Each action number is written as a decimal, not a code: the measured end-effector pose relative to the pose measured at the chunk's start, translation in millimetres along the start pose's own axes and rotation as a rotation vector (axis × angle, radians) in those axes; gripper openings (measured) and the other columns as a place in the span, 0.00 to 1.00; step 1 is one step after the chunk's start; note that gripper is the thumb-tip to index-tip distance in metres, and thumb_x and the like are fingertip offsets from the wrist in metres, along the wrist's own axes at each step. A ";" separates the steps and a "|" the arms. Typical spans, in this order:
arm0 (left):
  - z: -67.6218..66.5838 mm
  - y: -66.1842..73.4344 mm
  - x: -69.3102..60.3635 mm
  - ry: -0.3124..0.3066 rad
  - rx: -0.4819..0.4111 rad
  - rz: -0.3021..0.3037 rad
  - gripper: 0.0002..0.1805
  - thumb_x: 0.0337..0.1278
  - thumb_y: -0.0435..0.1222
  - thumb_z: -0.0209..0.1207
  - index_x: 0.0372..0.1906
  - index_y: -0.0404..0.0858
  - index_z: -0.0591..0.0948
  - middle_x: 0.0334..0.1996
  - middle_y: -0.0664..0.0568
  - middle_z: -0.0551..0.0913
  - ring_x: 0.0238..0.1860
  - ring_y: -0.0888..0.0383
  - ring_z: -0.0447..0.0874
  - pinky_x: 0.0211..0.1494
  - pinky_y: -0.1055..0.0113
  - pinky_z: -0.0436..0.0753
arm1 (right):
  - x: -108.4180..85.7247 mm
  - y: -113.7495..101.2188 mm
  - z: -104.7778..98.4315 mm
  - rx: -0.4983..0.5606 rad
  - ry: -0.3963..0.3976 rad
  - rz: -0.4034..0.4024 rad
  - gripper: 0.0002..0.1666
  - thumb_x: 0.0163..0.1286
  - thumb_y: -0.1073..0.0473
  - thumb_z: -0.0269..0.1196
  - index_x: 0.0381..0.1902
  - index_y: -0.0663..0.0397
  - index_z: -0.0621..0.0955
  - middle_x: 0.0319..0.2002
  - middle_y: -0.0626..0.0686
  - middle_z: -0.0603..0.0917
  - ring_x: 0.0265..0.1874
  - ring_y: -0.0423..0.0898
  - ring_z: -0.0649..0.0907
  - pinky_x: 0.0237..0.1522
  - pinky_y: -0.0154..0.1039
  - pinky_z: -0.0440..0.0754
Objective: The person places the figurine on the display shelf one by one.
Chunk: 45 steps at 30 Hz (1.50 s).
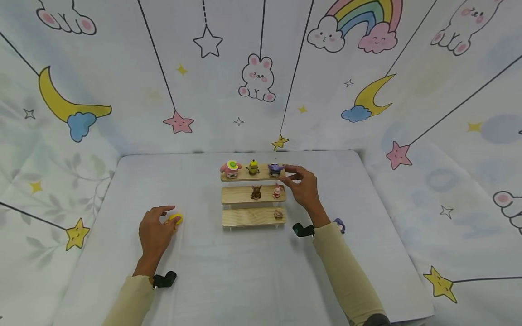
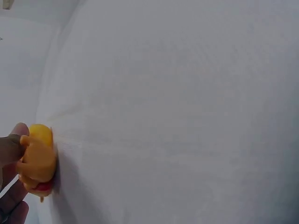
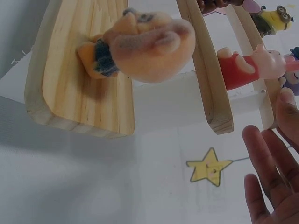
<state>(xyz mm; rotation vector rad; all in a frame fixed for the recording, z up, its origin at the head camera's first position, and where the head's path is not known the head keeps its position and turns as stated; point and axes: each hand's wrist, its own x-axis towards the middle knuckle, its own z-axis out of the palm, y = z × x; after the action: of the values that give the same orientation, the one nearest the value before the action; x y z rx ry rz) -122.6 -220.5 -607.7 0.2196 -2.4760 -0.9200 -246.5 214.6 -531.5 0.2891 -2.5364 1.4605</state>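
My left hand [image 1: 155,233] pinches a small yellow-and-orange figurine [image 1: 176,218] low over the white table, left of a three-step wooden stand. In the left wrist view this figurine [image 2: 39,158] shows an orange body and a bit of red. At the right end of the top step [image 1: 242,177], my right hand [image 1: 303,188] pinches a purple figurine [image 1: 275,169] between thumb and forefinger. Beside it stand a yellow-and-green figurine [image 1: 253,168] and a pink one [image 1: 231,169]. The right wrist view hides most of the purple figurine [image 3: 292,77].
A brown figurine [image 1: 256,192] and a pink-and-red one [image 1: 277,191] stand on the middle step [image 1: 236,195]. One round-headed figurine [image 1: 278,213] sits at the right of the bottom step [image 1: 244,217]. Behind the right sleeve, a blue-purple thing [image 1: 340,225] shows partly.
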 end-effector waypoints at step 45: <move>7.3 12.5 -4.8 -0.246 0.001 0.080 0.26 0.44 0.28 0.82 0.54 0.34 0.90 0.45 0.38 0.86 0.46 0.40 0.84 0.56 0.41 0.82 | -1.9 -5.0 1.0 0.007 0.017 -0.010 0.24 0.68 0.54 0.75 0.62 0.49 0.87 0.57 0.54 0.90 0.46 0.53 0.91 0.46 0.48 0.90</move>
<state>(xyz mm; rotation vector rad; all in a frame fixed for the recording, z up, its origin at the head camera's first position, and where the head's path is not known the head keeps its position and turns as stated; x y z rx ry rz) -121.9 -205.4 -606.3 0.0063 -2.6868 -0.9622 -243.4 211.5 -528.4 0.2893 -2.5130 1.4628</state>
